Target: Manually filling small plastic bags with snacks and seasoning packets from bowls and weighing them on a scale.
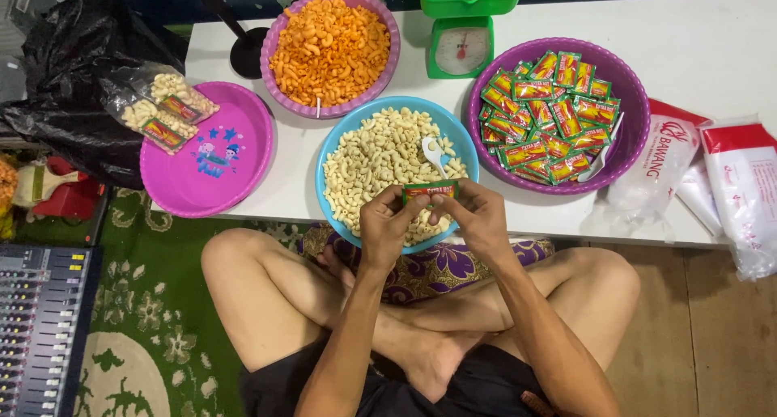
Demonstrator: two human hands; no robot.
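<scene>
Two hands, left hand [387,223] and right hand [477,216], pinching one red-green sachet [430,190], above one blue bowl [340,130], two filled bags [158,105]

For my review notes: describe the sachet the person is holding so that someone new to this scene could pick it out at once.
Start at the white table and find the blue bowl of pale puffed snacks at its near edge. Over that bowl's near rim, the left hand and right hand pinch one small red-and-green sachet between them. Its lookalikes all lie heaped in the purple bowl; this one alone is held.
</scene>
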